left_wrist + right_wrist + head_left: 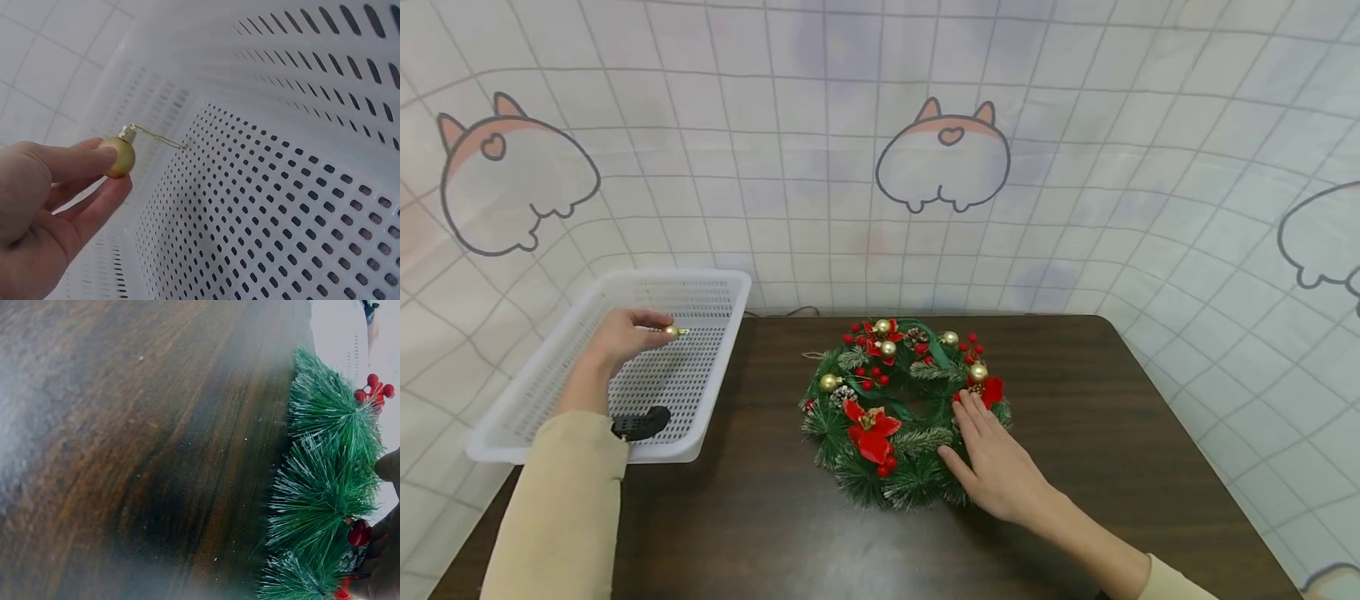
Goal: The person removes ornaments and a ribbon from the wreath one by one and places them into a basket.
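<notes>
In the head view a small gold bauble (672, 331) is pinched between the thumb and fingers of my left hand (617, 343), above the white plastic basket (718, 367). The left wrist view shows the bauble (122, 156) close up, its thin gold loop sticking out to the right. My right hand (1000, 467) rests with extended fingers on the right side of a green Christmas wreath (917, 479). The wreath carries red poinsettias, red berries, pinecones and several gold baubles. In the right wrist view my fingers (381, 562) touch the wreath's edge near a red berry (359, 532).
The basket has perforated walls and floor and stands at the left of the dark wooden table (760, 533). A black band (642, 423) is at my left wrist. Behind the table hangs a white gridded cloth (820, 242) with cartoon prints.
</notes>
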A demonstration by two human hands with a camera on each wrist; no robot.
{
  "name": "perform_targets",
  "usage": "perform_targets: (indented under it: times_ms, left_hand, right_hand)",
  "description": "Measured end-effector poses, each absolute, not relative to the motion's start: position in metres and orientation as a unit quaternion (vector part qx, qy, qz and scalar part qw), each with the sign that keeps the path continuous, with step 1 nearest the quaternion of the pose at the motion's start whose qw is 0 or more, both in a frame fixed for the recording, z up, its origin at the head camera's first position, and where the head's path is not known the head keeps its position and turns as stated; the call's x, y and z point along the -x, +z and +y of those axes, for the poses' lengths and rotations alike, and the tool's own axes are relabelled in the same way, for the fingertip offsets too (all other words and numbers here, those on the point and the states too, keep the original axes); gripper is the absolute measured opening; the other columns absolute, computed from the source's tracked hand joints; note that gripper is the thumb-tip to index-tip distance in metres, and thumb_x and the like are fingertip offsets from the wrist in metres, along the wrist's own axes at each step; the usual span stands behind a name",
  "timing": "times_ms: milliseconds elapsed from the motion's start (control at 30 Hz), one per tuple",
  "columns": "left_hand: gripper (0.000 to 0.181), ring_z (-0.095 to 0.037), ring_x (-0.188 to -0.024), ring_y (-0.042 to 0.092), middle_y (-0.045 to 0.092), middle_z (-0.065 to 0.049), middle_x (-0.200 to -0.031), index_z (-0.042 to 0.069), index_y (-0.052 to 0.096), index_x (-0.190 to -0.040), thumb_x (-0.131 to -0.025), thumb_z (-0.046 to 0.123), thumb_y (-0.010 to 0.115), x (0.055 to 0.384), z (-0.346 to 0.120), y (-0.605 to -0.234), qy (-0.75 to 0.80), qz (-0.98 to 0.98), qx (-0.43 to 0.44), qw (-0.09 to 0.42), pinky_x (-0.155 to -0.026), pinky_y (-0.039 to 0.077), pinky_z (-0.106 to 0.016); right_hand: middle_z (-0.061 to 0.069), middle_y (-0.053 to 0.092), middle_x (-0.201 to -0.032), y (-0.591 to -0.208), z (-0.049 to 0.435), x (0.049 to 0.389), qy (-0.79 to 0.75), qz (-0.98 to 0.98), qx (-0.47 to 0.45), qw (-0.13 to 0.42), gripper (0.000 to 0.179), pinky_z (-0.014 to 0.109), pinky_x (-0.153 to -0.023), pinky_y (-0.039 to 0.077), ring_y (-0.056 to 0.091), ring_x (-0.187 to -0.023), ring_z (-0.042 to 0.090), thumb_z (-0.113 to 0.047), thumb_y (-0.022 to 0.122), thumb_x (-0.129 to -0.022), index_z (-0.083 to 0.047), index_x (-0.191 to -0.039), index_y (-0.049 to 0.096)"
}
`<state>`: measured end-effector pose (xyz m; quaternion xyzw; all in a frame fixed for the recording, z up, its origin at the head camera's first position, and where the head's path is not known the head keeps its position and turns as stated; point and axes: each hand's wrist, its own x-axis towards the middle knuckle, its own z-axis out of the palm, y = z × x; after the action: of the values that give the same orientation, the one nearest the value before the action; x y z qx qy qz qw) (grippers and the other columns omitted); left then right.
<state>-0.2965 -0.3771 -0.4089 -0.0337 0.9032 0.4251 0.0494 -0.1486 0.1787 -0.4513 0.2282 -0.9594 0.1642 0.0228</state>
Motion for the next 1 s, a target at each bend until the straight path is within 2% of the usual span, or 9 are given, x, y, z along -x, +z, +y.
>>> perform_targets:
  times_ms: [233,467,633,833,1000]
  left_hand:
    - [0.045,-0.047,-0.122,0.048,0.054,-0.032,-0.134,-0.006,0.06,-0.133,-0.096,0.016,0.072,0.3,-0.379,-0.415,0.382,0.921,0.031,0.07,-0.101,0.04,-0.067]
    - [0.05,-0.046,-0.126,0.048,0.054,-0.029,-0.139,-0.004,0.062,-0.134,-0.092,0.019,0.077,0.306,-0.38,-0.418,0.386,0.912,0.028,0.136,-0.104,0.036,-0.071]
    - [0.049,-0.043,-0.123,0.051,0.057,-0.026,-0.136,-0.002,0.063,-0.133,-0.092,0.021,0.077,0.309,-0.378,-0.421,0.385,0.912,0.032,0.139,-0.105,0.039,-0.066]
    - [0.047,-0.038,-0.118,0.056,0.061,-0.024,-0.129,-0.006,0.06,-0.133,-0.093,0.014,0.075,0.313,-0.374,-0.425,0.4,0.902,0.034,0.158,-0.105,0.04,-0.064]
    - [0.048,-0.03,-0.111,0.063,0.063,-0.022,-0.128,-0.006,0.059,-0.134,-0.093,0.013,0.075,0.318,-0.371,-0.429,0.421,0.89,0.046,0.17,-0.102,0.047,-0.056]
  right_hand:
    - [0.025,0.021,-0.165,-0.451,0.179,0.149,0.162,-0.96,-0.228,0.026,0.075,0.056,-0.119,0.024,0.015,-0.153,0.038,-0.045,0.05,-0.108,0.009,-0.157,0.029]
    - [0.026,0.021,-0.165,-0.451,0.179,0.149,0.161,-0.96,-0.229,0.023,0.075,0.056,-0.119,0.024,0.016,-0.153,0.039,-0.045,0.05,-0.108,0.009,-0.157,0.029]
    - [0.026,0.021,-0.165,-0.451,0.178,0.149,0.162,-0.96,-0.227,0.023,0.075,0.056,-0.119,0.025,0.017,-0.153,0.039,-0.045,0.05,-0.108,0.009,-0.156,0.03]
    - [0.025,0.021,-0.165,-0.45,0.179,0.149,0.166,-0.959,-0.229,0.019,0.075,0.056,-0.119,0.025,0.016,-0.153,0.038,-0.045,0.051,-0.108,0.008,-0.156,0.03]
    - [0.025,0.021,-0.165,-0.45,0.179,0.149,0.167,-0.959,-0.228,0.021,0.074,0.056,-0.119,0.025,0.016,-0.153,0.038,-0.044,0.051,-0.108,0.008,-0.156,0.03]
